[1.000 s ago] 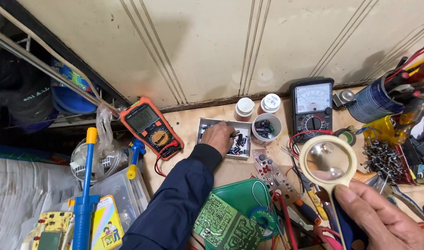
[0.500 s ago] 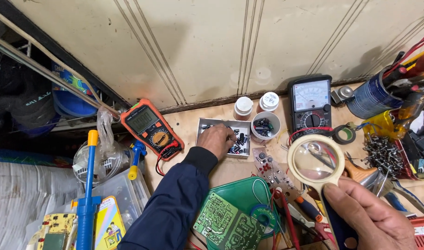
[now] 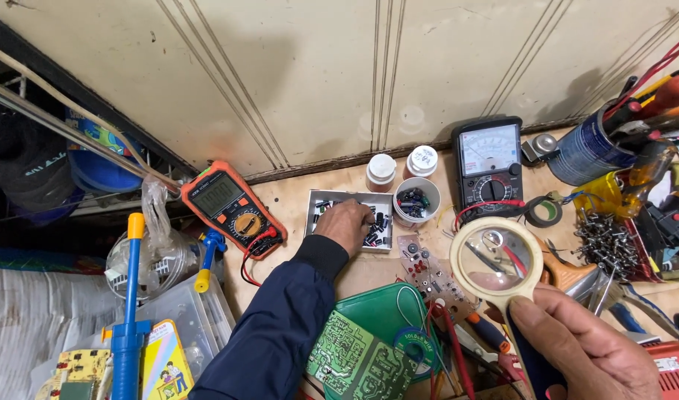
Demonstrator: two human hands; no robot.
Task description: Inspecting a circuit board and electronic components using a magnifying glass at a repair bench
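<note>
Component-filled tray (image 3: 317, 201) under left hand (image 3: 346, 224)

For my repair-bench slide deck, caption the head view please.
Left hand reaches into a component tray while right hand holds a magnifying glass beside two multimeters.

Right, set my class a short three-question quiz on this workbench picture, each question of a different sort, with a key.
1. True or false: the left hand is in the small tray of parts.
2. What does the right hand hold?
3. Which meter lies nearer the left hand: A the orange meter, B the black meter?

Key: 1 true. 2 the magnifying glass. 3 A.
</note>
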